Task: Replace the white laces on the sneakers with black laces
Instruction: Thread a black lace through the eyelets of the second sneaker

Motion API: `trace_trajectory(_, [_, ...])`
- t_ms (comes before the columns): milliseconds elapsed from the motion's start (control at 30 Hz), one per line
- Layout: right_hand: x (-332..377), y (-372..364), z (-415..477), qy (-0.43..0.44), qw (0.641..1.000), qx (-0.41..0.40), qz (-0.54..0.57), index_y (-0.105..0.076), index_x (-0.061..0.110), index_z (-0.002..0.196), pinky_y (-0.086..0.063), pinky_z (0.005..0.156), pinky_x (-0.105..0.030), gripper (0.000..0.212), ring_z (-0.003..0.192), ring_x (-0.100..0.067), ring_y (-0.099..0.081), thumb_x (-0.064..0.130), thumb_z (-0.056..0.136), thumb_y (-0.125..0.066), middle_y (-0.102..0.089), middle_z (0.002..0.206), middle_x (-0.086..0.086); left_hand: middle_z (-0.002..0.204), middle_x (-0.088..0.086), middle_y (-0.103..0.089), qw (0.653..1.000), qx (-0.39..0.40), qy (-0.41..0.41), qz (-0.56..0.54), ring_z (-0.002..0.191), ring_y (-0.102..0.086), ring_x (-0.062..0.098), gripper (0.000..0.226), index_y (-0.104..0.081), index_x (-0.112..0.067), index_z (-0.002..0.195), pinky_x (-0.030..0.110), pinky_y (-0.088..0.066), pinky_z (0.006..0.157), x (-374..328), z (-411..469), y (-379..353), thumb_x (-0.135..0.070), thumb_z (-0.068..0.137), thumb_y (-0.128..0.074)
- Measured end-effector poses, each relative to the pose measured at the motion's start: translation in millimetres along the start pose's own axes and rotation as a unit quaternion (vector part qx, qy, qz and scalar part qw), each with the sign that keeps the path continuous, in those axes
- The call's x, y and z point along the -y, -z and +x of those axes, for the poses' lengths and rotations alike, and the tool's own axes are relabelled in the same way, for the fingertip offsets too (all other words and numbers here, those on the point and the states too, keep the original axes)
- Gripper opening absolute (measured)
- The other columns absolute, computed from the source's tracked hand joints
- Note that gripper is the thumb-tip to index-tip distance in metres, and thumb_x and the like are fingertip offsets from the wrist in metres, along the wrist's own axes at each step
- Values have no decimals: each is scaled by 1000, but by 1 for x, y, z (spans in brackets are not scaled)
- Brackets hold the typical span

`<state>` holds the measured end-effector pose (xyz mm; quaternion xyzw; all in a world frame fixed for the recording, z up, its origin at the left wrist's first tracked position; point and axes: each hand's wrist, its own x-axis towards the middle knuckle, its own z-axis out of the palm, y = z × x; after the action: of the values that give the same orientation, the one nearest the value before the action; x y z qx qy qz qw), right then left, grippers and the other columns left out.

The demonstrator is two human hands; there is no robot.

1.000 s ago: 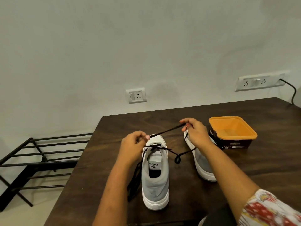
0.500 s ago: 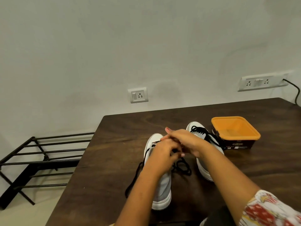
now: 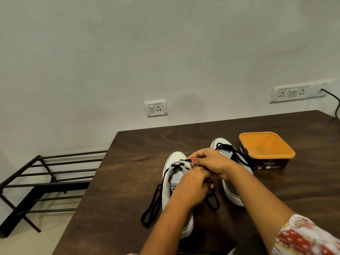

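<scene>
Right grip [image 3: 211, 161] pinches the black lace [image 3: 183, 160] by its tip, aimed left at the near sneaker [image 3: 176, 157]; left grip [image 3: 191, 188] holds slack.

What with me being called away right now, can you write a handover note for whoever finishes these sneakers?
Right hand pinches the tip of the black lace above the near sneaker. Left hand grips the same lace over the tongue.
Far sneaker, beside the orange tub, is laced in black.
Done: near sneaker's frontmost eyelets threaded.
Left: thread the remaining eyelets and tie; one loose end trails on the table.
</scene>
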<state>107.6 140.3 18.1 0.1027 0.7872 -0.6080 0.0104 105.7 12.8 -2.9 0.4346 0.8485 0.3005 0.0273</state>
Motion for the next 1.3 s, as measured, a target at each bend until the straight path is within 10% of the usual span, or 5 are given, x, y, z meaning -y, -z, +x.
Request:
trace_trajectory(233, [-9,-1,7,-9,995,-90,-39,-70,12,94,-33,49,-13,18,55,-2,-42,12,97,-52,-53,63,9,120,-12,-52,944,-197,232,128,117,-44,16,23,-58,-33,109,38,-31,98,20,-5,19,-36,86,-60])
trace_trajectory(367, [-12,-10,13,9,991,-85,-105,-71,17,78,-37,56,-15,12,63,-1,-49,22,88,-67,-59,67,8,112,1,-64,923,-181,336,-51,103,-58,22,23,-59,-23,108,31,-45,82,48,-11,31,-34,88,-60])
trace_trajectory(800, [-4,-29,17,31,972,-93,-216,-69,25,78,-49,81,-27,13,89,-11,-62,24,90,-65,-68,88,6,101,9,-69,880,-151,406,-193,96,-62,31,20,-68,-23,76,41,-53,88,82,-8,30,-20,86,-51])
trace_trajectory(1033, [7,-64,19,17,906,-98,-411,-67,29,83,-49,73,-30,11,89,-20,-63,34,90,-59,-67,94,4,100,11,-70,871,-159,402,-235,97,-63,32,20,-69,-20,80,40,-53,86,87,-6,26,-20,86,-51])
trace_trajectory(1300, [2,-71,22,-10,914,-135,-383,-60,27,74,-48,72,-30,19,92,-22,-62,35,92,-56,-65,99,4,95,13,-71,856,-164,396,-290,94,-66,33,19,-68,-21,68,45,-55,84,96,-4,22,-19,80,-53])
